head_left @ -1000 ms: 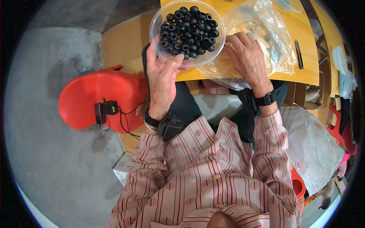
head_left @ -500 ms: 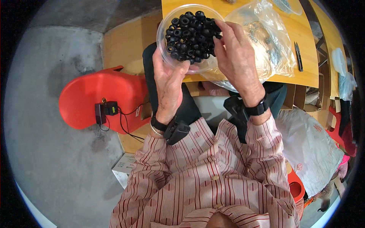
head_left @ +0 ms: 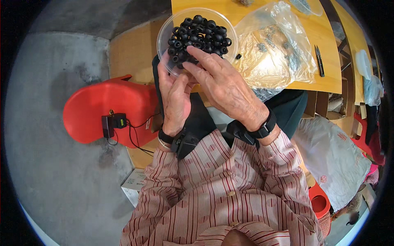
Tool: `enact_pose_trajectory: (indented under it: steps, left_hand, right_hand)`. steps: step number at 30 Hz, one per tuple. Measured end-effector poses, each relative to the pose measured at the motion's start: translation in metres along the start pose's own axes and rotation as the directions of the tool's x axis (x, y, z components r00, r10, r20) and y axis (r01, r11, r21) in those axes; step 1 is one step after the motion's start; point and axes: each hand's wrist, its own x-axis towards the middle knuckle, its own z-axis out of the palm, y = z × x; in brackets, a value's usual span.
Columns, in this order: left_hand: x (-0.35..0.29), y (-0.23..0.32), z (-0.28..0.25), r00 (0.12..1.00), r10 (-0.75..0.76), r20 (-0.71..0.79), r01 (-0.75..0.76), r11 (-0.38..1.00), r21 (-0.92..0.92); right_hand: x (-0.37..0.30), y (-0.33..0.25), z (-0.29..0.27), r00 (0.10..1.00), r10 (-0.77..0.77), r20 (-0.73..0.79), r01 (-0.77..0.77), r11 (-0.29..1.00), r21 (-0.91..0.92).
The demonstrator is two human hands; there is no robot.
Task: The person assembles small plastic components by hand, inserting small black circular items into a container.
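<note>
A round clear plastic tub (head_left: 161, 30) filled with black beads (head_left: 201, 35), ring-like with large holes, sits at the table's left edge. My left hand (head_left: 176, 92) is closed on its near-left rim, fingers under and thumb in front. Over the tub's near side reaches my right hand (head_left: 223, 84), its fingers stretched out and apart. Two of its fingertips touch the beads; I see nothing held between them. One small black piece (head_left: 238, 56) lies on the table just right of the tub.
On the yellow table (head_left: 328, 76) lies a clear plastic bag (head_left: 262, 53) with small grey metal-looking pieces. Black thread snips (head_left: 319, 61) rest to its right. A red chair (head_left: 88, 108) at left carries a black adapter with cables (head_left: 113, 123). A white sack (head_left: 332, 160) stands at right.
The tub and my left hand have shifted a little left and nearer. My right hand has moved left from the tub's right rim to its near side. The single black piece now shows.
</note>
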Motion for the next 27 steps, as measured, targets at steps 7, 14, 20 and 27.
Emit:
enact_pose_trajectory:
  steps: [7, 14, 20, 27]
  left_hand:
    - [0.007, 0.007, 0.006, 0.999, 0.036, 0.036, -0.037, 0.999, 0.036]
    - [0.014, 0.005, 0.003, 0.994, 0.029, 0.101, -0.039, 0.995, 0.093]
    - [0.012, 0.005, 0.01, 0.992, 0.035, 0.118, -0.046, 0.995, 0.092]
    - [0.009, 0.007, 0.017, 0.993, 0.023, 0.118, -0.037, 0.993, 0.114]
  right_hand:
    - [-0.025, -0.008, -0.024, 0.999, -0.028, 0.039, 0.031, 0.997, -0.077]
    - [-0.06, -0.008, -0.025, 0.993, 0.052, 0.102, -0.052, 0.999, 0.002]
    - [-0.066, -0.006, -0.024, 0.996, 0.061, 0.064, -0.062, 0.998, 0.012]
    - [-0.052, 0.008, -0.032, 0.995, 0.049, -0.088, -0.058, 0.994, -0.097]
